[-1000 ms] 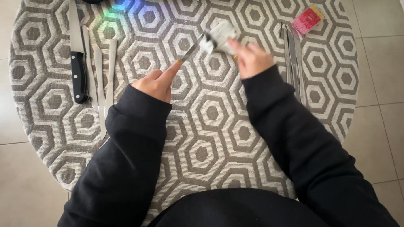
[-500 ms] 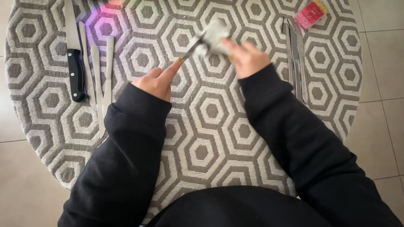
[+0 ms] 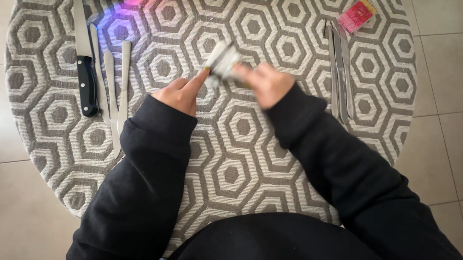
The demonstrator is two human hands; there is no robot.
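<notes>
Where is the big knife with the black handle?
The black-handled knife lies at the rug's upper left, just left of the silver table knives.

Evenly lit by soft daylight, with faint shadows. Pink-violet lens flare at upper left. Motion blur at centre, over the right hand [image 3: 269, 84].

One round rug [image 3: 376, 155] with a grey and cream hexagon pattern lies on the tiled floor. At its left edge there is one black-handled kitchen knife [image 3: 86, 73] and three silver table knives [image 3: 113, 93] lying side by side; at the right edge lies a tight bunch of silver cutlery [image 3: 338, 70], too close together to count, and one small red and yellow packet [image 3: 358, 15]. Two hands are in view, the left hand [image 3: 181, 93] and the right hand [image 3: 267, 83], with one blurred grey and white item [image 3: 222, 59] between them.
</notes>
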